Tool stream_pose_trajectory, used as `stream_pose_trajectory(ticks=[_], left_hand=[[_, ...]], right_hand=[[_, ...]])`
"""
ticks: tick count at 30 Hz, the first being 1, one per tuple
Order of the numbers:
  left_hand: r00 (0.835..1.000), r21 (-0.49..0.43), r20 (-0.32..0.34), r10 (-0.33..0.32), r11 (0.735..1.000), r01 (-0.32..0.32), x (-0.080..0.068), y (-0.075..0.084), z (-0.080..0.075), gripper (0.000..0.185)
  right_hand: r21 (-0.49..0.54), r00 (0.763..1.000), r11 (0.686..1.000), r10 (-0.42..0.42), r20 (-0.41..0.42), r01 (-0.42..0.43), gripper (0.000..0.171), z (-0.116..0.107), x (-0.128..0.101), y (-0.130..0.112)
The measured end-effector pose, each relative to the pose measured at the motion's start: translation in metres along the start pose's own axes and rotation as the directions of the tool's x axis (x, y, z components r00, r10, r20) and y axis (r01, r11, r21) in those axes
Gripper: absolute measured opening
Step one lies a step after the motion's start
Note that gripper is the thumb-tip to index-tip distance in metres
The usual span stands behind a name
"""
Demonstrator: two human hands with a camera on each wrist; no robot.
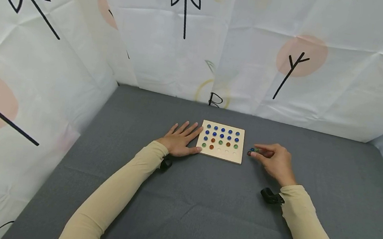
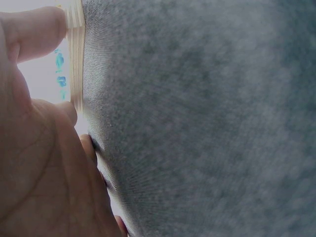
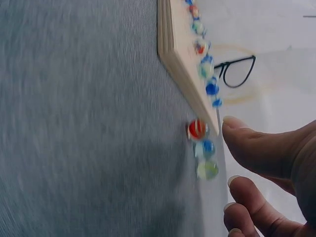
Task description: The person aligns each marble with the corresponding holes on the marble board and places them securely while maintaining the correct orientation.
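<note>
A square wooden board (image 1: 223, 156) lies on the grey cloth, its dimples filled with blue, green and red marbles; a few dimples in the front row at right are bare. My left hand (image 1: 179, 141) lies flat with fingers spread, thumb and index fingertip at the board's left edge. Right of the board, my right hand (image 1: 276, 161) reaches over a small cluster of loose marbles. In the right wrist view these are a red marble (image 3: 198, 129), a blue one (image 3: 205, 148) and a green one (image 3: 208, 170) on the cloth, with thumb and fingers parted beside them.
The grey cloth (image 1: 178, 215) covers the table. White patterned fabric (image 1: 250, 70) hangs behind it and at both sides. Each wrist carries a black camera, such as the right one (image 1: 270, 196) below the sleeve cuff.
</note>
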State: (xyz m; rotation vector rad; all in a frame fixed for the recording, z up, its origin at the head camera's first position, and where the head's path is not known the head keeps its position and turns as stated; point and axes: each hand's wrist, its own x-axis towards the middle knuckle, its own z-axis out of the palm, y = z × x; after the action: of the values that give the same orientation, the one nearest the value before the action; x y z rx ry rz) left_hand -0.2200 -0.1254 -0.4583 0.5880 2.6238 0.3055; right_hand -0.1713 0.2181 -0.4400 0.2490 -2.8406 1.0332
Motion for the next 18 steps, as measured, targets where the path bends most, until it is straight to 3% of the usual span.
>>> stream_pose_trajectory(ticks=[9, 18], left_hand=[[1.000, 0.025, -0.011, 0.014, 1.000, -0.014, -0.012, 0.009, -0.009, 0.081], [1.000, 0.012, -0.003, 0.003, 1.000, -0.002, -0.007, 0.005, -0.004, 0.080]], right_hand=[[-0.042, 1.000, 0.999, 0.014, 0.010, -0.013, 0.030, -0.007, 0.003, 0.012], [-0.040, 0.996, 0.998, 0.052, 0.072, -0.049, 0.032, -0.008, 0.006, 0.016]])
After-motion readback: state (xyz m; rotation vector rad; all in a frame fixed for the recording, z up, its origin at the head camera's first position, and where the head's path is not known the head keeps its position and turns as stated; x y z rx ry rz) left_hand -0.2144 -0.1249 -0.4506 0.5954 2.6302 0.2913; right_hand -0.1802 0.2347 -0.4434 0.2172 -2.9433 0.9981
